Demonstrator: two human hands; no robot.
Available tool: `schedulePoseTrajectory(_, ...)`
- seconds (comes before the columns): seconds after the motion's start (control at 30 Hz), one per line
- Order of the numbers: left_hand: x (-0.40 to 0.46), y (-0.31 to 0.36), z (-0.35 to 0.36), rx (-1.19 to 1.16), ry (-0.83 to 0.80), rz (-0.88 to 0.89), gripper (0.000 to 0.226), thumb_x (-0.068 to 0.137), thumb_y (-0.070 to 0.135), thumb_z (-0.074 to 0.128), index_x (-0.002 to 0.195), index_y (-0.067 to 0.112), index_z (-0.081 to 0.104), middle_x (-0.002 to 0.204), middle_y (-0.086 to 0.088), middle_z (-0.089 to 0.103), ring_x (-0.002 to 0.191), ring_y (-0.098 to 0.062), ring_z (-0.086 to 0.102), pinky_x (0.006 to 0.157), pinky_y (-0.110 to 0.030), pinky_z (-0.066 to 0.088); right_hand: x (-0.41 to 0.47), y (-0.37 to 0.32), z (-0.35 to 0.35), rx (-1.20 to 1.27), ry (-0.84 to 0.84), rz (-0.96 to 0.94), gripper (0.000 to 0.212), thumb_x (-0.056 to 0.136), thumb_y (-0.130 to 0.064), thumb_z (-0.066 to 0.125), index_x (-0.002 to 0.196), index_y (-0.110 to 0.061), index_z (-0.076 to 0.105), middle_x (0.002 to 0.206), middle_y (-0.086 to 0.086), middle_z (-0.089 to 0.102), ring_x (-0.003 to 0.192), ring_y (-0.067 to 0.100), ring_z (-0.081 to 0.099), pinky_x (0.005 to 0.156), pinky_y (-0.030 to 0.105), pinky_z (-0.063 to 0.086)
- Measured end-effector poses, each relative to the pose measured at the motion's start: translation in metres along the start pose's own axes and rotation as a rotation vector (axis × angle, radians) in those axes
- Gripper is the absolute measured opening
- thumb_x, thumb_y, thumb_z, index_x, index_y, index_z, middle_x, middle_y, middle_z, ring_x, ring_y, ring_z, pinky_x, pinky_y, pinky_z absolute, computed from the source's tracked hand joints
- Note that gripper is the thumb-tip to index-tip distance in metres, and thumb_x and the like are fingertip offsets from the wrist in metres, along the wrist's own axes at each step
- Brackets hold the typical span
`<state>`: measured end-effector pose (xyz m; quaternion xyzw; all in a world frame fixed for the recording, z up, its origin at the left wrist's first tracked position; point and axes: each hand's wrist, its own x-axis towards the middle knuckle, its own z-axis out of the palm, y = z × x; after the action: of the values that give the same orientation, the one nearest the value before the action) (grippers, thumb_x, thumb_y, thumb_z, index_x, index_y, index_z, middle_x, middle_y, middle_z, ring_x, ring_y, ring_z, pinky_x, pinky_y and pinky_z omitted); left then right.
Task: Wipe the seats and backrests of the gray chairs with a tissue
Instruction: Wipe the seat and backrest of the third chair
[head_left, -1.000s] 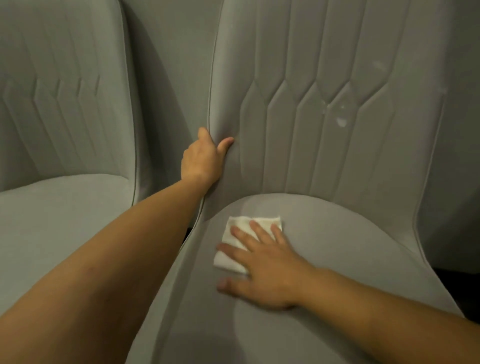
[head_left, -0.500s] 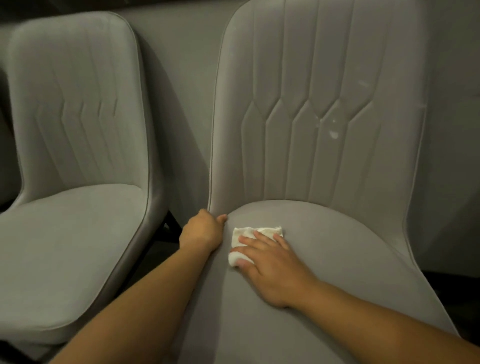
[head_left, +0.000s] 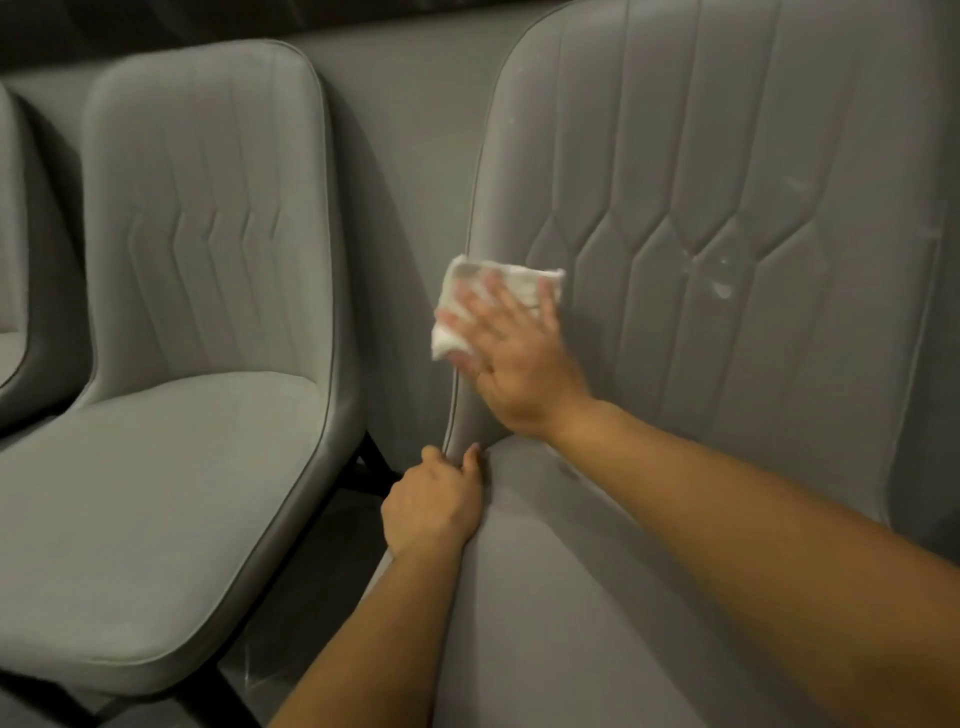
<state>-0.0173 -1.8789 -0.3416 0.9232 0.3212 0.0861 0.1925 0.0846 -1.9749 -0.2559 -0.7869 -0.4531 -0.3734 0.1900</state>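
1. My right hand (head_left: 511, 358) lies flat with its fingers spread, pressing the white tissue (head_left: 470, 301) against the lower left of the near chair's backrest (head_left: 727, 208).
2. My left hand (head_left: 431, 506) is curled closed around that chair's left edge, where backrest meets seat (head_left: 571, 597).
3. The tissue overhangs the backrest's left edge.
4. A narrow gap separates this chair from the neighbouring gray chair (head_left: 197, 312).
5. Pale smudges (head_left: 719, 275) mark the backrest to the tissue's right.

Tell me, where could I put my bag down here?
The bare seat of the neighbouring grey upholstered chair is free. The nearer grey chair is crowded: the left hand grips its edge while the right hand presses a white tissue to its backrest, arms across the seat.
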Motion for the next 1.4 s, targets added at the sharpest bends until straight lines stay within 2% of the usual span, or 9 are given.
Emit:
schedulePoseTrajectory(0.13,0.001,-0.001,0.004,-0.034,0.013,-0.015,0.057,0.091,0.071,0.026,0.098,0.021,0.051,0.088,-0.003,0.06,0.082,-0.026,0.059,0.071,-0.04,0.044,0.003,0.007,0.032,-0.455,-0.473,-0.372,0.06,0.101,-0.062,0.017,0.145,-0.035,0.048,0.166,0.004,0.016,0.153,0.034,-0.002,0.113,0.07,-0.009)
schedulePoseTrajectory(0.47,0.002,-0.003,0.005,-0.123,0.09,0.036,0.046,0.098,0.063,0.027,0.109,0.027,0.055,0.075,0.01,0.052,0.067,-0.009,0.052,0.067,-0.035,0.052,0.072,0.078,-0.009,-0.681,-0.309,-0.528,0.06,0.101,-0.057,0.029,0.151,-0.025,0.042,0.158,0.012,0.037,0.147,0.038,0.027,0.115,0.068,0.001)
schedulePoseTrajectory(0.57,0.002,-0.003,0.004,-0.186,0.103,0.067,0.046,0.1,0.056,0.034,0.134,0.029,0.048,0.087,0.011,0.057,0.074,-0.008,0.053,0.066,-0.031,0.046,0.12,0.104,-0.05,-0.699,-0.284,-0.322,0.063,0.102,-0.058,0.021,0.158,-0.03,0.022,0.165,0.008,0.02,0.151,0.036,0.017,0.114,0.065,-0.004)
schedulePoseTrajectory(0.67,0.002,-0.004,0.008,-0.267,0.14,0.083,0.049,0.101,0.05,0.04,0.147,0.032,0.037,0.116,0.006,0.064,0.1,-0.016,0.061,0.083,-0.034,0.051,0.153,0.114,-0.077,-0.636,-0.264,0.052,0.066,0.099,-0.064,0.011,0.158,-0.037,-0.001,0.168,-0.002,-0.007,0.154,0.029,-0.008,0.118,0.063,-0.01)
schedulePoseTrajectory(0.8,0.002,-0.003,0.008,-0.345,0.155,0.103,0.052,0.101,0.044,0.046,0.15,0.037,0.03,0.13,0.008,0.06,0.112,-0.017,0.059,0.088,-0.031,0.048,0.146,0.086,-0.054,-0.468,-0.225,0.229,0.073,0.095,-0.07,0.014,0.158,-0.037,0.001,0.167,0.0,-0.015,0.151,0.031,-0.019,0.115,0.065,-0.013)
schedulePoseTrajectory(1.0,-0.003,-0.004,0.004,-0.438,0.209,0.237,0.063,0.098,0.044,0.052,0.152,0.046,0.019,0.142,0.016,0.05,0.122,-0.01,0.054,0.093,-0.025,0.044,0.045,0.046,0.017,-0.432,-0.292,-0.098,0.062,0.095,-0.065,0.029,0.151,-0.041,0.035,0.168,0.005,0.0,0.151,0.039,-0.012,0.113,0.071,-0.009)
schedulePoseTrajectory(1.2,-0.002,-0.009,0.008,-0.38,0.155,0.377,0.066,0.094,0.059,0.045,0.151,0.05,0.014,0.16,0.022,0.014,0.138,-0.007,0.036,0.103,-0.029,0.039,0.065,0.083,-0.016,-0.609,-0.37,-0.452,0.056,0.102,-0.059,0.028,0.154,-0.037,0.031,0.165,0.008,0.02,0.151,0.042,0.012,0.116,0.068,-0.001)
schedulePoseTrajectory(1.27,0.002,-0.01,0.01,-0.274,0.088,0.366,0.064,0.093,0.062,0.041,0.149,0.054,0.011,0.162,0.022,-0.001,0.137,-0.01,0.037,0.1,-0.032,0.042,0.104,0.104,-0.045,-0.64,-0.329,-0.331,0.06,0.102,-0.059,0.018,0.157,-0.036,0.018,0.167,0.007,0.011,0.152,0.04,0.007,0.116,0.065,-0.004)
schedulePoseTrajectory(1.4,0.004,-0.008,0.012,-0.244,0.065,0.357,0.066,0.091,0.06,0.045,0.145,0.055,0.008,0.163,0.014,0.004,0.131,-0.017,0.046,0.093,-0.037,0.048,0.172,0.147,-0.115,-0.601,-0.197,0.275,0.062,0.099,-0.065,0.007,0.156,-0.043,-0.004,0.167,-0.003,-0.012,0.153,0.03,-0.013,0.119,0.059,-0.01)
